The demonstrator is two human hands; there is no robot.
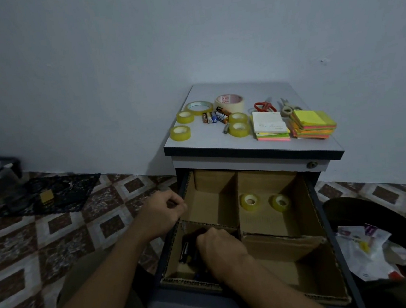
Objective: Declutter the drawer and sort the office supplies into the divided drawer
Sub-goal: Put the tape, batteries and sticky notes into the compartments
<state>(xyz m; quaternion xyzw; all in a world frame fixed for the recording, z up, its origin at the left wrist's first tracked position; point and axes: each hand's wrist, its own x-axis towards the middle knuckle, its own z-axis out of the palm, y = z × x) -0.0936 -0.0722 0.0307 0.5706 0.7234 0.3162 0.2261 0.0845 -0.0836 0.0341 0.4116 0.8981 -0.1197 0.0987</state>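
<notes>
Right hand point(220, 248): lowered into the near-left compartment of the cardboard-divided drawer point(297, 276), over dark cylindrical batteries point(187, 252); its grip cannot be told.
Left hand point(161, 212): curled at the drawer's left rim; whether anything is held cannot be told.
Far-right compartment: two yellowish tape rolls point(249, 200), apart.
Pale grey cabinet top point(215, 92): more tape, batteries, scissors and neon sticky-note pads point(312, 123) are spread.
Room: brown-and-white patterned floor tiles point(54, 224), plain pale wall point(112, 63).

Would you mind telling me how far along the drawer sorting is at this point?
Done: two tape rolls lie in the back right compartment of the drawer, and dark batteries sit in the front left one. In hand: the right hand is down in that front left compartment, fingers hidden. Left: six more rolls, loose batteries, scissors and sticky notes on the cabinet top.
</notes>
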